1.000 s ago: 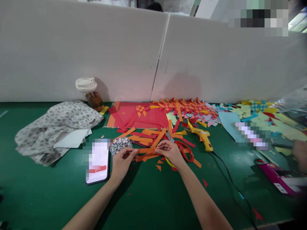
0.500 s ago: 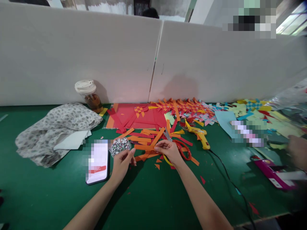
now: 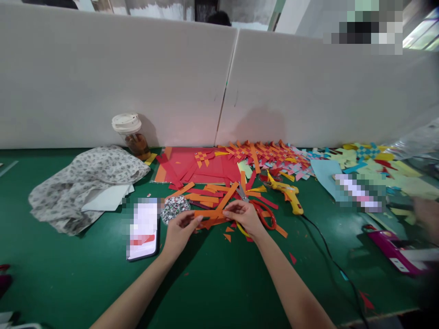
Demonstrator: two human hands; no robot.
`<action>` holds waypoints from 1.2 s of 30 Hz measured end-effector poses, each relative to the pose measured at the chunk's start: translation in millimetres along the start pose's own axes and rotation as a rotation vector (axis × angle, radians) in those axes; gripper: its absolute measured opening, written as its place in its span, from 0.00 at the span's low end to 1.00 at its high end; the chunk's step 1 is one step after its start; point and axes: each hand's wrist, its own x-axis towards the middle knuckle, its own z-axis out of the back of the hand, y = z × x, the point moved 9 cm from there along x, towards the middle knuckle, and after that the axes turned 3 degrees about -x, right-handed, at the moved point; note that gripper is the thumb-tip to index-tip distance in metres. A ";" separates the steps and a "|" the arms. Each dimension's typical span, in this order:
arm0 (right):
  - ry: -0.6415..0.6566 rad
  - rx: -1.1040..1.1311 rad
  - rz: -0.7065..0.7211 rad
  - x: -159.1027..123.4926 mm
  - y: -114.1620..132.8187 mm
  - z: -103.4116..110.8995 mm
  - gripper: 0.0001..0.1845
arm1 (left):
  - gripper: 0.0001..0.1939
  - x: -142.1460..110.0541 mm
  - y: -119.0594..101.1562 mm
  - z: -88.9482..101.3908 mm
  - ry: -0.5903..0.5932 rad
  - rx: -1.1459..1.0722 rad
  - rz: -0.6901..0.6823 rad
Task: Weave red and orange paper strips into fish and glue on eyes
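Observation:
An orange paper strip [image 3: 209,213] lies level between my two hands, just above the green table [image 3: 212,283]. My right hand [image 3: 243,217] pinches its right end. My left hand [image 3: 180,230] has its fingertips closed at the strip's left end. Under and behind the strip lies a heap of loose orange and red strips [image 3: 209,194]. Red-handled scissors [image 3: 262,214] rest right beside my right hand. A small bag of googly eyes [image 3: 174,206] sits just beyond my left hand.
A phone [image 3: 144,230] lies left of my left hand. A yellow glue gun [image 3: 286,192] with a black cord [image 3: 329,256], red paper sheets [image 3: 206,167], woven paper pieces [image 3: 270,153], a lidded cup [image 3: 132,135] and patterned cloth [image 3: 85,180] stand before white partitions. Another person's hand [image 3: 425,212] shows far right.
My left hand had let go of the strip and drawn back a little; now its fingertips are back at the strip's left end. My right hand has kept its hold.

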 end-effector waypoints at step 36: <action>-0.104 -0.190 0.106 -5.2 13.1 8.6 0.14 | 0.09 -6.0 -20.3 5.3 -0.041 0.122 -0.172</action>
